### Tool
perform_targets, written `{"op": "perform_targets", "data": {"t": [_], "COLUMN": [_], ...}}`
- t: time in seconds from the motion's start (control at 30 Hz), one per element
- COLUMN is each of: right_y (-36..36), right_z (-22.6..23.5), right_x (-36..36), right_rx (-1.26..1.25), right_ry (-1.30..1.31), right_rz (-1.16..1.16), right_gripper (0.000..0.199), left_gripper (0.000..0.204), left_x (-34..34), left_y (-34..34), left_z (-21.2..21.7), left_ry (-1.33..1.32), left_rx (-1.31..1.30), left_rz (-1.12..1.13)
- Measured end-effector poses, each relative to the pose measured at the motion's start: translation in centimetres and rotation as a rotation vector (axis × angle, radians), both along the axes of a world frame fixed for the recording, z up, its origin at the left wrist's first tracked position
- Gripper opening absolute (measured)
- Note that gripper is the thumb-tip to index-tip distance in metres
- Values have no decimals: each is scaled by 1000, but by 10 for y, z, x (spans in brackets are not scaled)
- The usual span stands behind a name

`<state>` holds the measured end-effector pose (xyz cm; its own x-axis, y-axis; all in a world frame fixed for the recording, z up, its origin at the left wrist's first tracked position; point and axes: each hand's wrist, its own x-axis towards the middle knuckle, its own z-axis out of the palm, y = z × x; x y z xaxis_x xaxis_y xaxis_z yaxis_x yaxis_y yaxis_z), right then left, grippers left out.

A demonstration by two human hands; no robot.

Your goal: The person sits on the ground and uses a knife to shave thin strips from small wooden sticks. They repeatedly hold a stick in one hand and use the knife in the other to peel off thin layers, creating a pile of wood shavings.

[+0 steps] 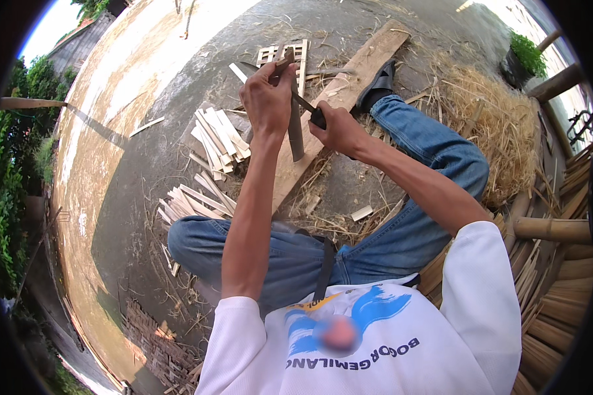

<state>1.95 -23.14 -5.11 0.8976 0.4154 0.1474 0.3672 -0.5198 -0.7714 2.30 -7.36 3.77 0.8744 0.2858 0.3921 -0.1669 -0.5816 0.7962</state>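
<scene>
My left hand (pixel 267 108) is closed around the upper part of a long greyish-brown strip (pixel 296 135), which looks like split bamboo or wood. The strip's lower end meets a wooden plank (pixel 369 62) lying on the ground between my legs. In my right hand (pixel 341 130) is the dark handle of a knife, fingers wrapped round it. The knife blade (pixel 303 101) crosses the strip just beside my left hand, which hides part of it. Whether the blade's edge is in the strip I cannot tell.
Pale split strips (pixel 221 141) lie in piles left of the plank, with more (pixel 194 201) by my left knee. A small slatted lattice (pixel 302 62) lies beyond my left hand. Fibrous shavings (pixel 494 131) heap up at the right. Bamboo poles (pixel 550 229) stand near my right side.
</scene>
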Motion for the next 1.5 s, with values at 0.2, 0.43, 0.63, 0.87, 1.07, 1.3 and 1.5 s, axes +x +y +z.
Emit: {"op": "perform_targets", "data": {"t": [0.2, 0.43, 0.63, 0.87, 1.07, 1.3, 1.5], "right_y": [-6, -83, -48, -46, -48, -1, 50], "right_z": [-17, 11, -14, -190, -164, -159, -93], "right_x": [7, 67, -33, -102, -77, -72, -111], "right_rx": [-34, -665, -23, -288, -454, -81, 217], "right_ry": [-180, -382, 546, 576, 488, 569, 763], "right_rz": [0, 31, 30, -36, -137, -321, -147], "right_gripper": [31, 34, 39, 45, 44, 54, 56], "left_gripper": [19, 15, 28, 29, 29, 29, 27], "left_x": [1, 12, 9, 11, -1, -22, -52], "left_y": [-9, -17, -1, 55, 92, 114, 114], "left_z": [-6, -15, -36, -7, 20, -39, -41], "left_ry": [-85, -252, -54, -187, -243, -247, -231], "left_rx": [5, 12, -283, -356, -508, -708, -533], "left_rz": [31, 23, -119, -85, -14, 141, 301]}}
